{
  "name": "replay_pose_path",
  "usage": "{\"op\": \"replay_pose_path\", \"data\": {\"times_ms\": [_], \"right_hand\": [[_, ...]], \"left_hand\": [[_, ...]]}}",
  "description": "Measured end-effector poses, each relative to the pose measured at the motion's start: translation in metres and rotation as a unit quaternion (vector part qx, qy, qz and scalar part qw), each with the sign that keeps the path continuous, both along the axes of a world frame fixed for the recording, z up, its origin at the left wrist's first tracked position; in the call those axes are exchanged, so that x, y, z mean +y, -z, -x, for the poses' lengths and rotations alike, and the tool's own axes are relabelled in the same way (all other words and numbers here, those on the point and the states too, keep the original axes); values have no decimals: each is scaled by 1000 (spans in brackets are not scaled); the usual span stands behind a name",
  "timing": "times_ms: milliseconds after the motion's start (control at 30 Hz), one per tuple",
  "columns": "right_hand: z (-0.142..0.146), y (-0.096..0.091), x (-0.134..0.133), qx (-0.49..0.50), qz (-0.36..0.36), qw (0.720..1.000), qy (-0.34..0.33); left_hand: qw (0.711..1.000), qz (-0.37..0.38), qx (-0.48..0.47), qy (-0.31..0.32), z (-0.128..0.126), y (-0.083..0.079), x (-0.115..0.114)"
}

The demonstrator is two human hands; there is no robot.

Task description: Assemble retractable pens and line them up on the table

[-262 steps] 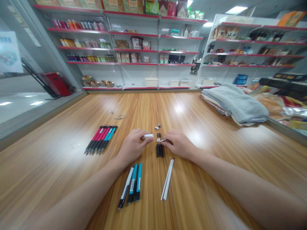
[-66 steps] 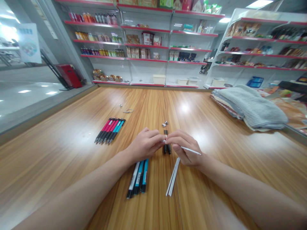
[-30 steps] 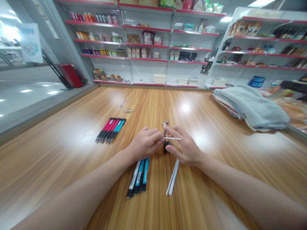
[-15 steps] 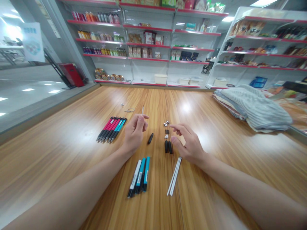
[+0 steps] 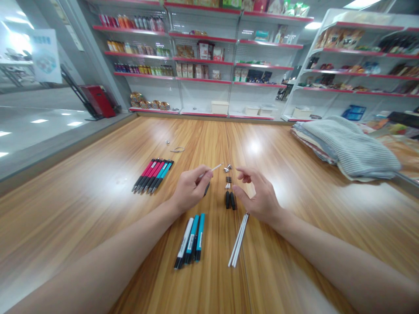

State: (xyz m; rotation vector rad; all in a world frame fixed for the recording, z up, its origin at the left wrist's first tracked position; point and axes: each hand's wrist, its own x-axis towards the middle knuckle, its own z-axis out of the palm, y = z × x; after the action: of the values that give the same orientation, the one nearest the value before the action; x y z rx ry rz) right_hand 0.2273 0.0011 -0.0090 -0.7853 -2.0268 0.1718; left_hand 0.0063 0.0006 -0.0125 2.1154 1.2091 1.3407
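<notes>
head view: the left hand (image 5: 189,192) is closed in a pinch on a thin white refill (image 5: 212,169), its fingers (image 5: 207,174) gripping the near end while the tip slants up toward 2 o'clock, lifted off the table (image 5: 98,209). a black pen piece (image 5: 206,189) lies half hidden just under that hand. the right hand (image 5: 258,196) hovers at 3 o'clock of the left, well open, fingers loosely curled, holding nothing; its fingertips sit just beside a cluster of small metal parts (image 5: 227,167).

between the two hands lie two black pen pieces (image 5: 229,199) side by side. at 6 o'clock of the right hand are two white refill tubes (image 5: 238,240), touching each other. at 6 o'clock of the left hand lie three pens, blue and white (image 5: 190,240), packed together. at 10 o'clock of the left hand, well apart, is a row of pink and blue pens (image 5: 153,175). farther off at 12 o'clock lies a small wire loop (image 5: 177,149). folded grey cloth (image 5: 347,146) rests at 2 o'clock, by the table edge.
</notes>
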Motion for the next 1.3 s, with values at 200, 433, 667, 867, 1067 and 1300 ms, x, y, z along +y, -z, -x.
{"op": "replay_pose_path", "data": {"times_ms": [200,433,667,867,1067,1300], "right_hand": [[-1,0,0,-21,-52,998,-32],[-2,0,1,-19,-66,997,-38],[-2,-1,0,-31,-56,997,-32],[-2,-1,1,-35,-53,997,-31],[-2,-1,1,-41,-48,997,-34],[-3,0,2,-47,-49,997,-21]], "left_hand": [[967,-107,225,60,-2,-4,-8],[954,-132,266,50,-2,-3,-8],[946,-135,294,38,-3,-2,-9],[937,-145,317,34,-2,-1,-9],[930,-149,335,22,-3,-1,-9],[931,-153,332,21,-7,-5,-10]]}}
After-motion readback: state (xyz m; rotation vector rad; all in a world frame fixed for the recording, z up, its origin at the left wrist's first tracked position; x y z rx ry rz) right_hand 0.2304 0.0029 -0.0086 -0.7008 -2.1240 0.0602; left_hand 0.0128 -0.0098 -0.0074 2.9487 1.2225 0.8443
